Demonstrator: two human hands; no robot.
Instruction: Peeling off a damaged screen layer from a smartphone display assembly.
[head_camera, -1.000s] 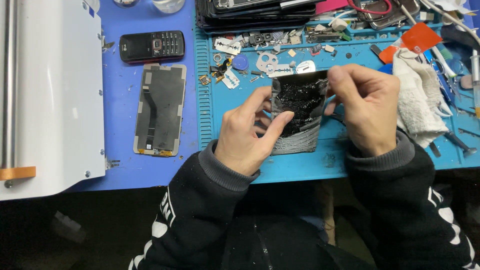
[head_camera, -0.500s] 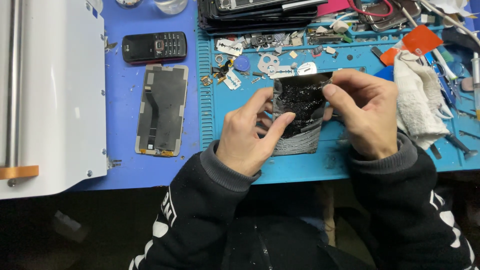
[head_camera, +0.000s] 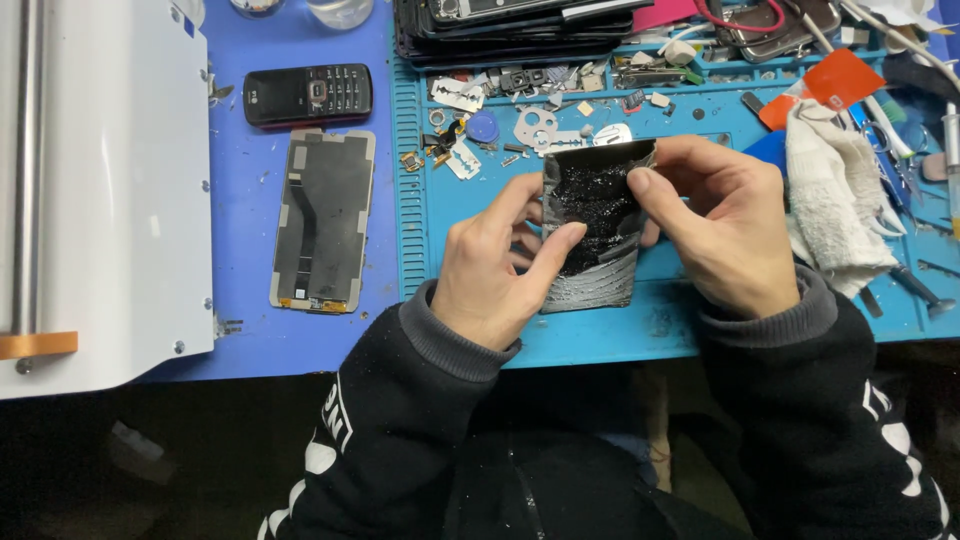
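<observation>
My left hand (head_camera: 497, 270) and my right hand (head_camera: 722, 225) both hold a black phone panel with shattered glass (head_camera: 595, 225) over the blue work mat (head_camera: 600, 335). The left thumb presses on the panel's middle, with the fingers behind its left edge. At the panel's upper right corner the right thumb and fingers pinch it. The lower part of the panel looks grey and scraped. Both arms wear black sleeves with white print.
A phone screen assembly (head_camera: 322, 220) lies face down on the blue table, with a black keypad phone (head_camera: 307, 95) above it. A white machine (head_camera: 95, 190) fills the left. Small parts (head_camera: 520, 125), a white rag (head_camera: 835, 195), tools and stacked phones (head_camera: 510, 25) crowd the mat's back and right.
The panel and both hands have barely shifted. The right thumb has slid a little along the panel's top right corner.
</observation>
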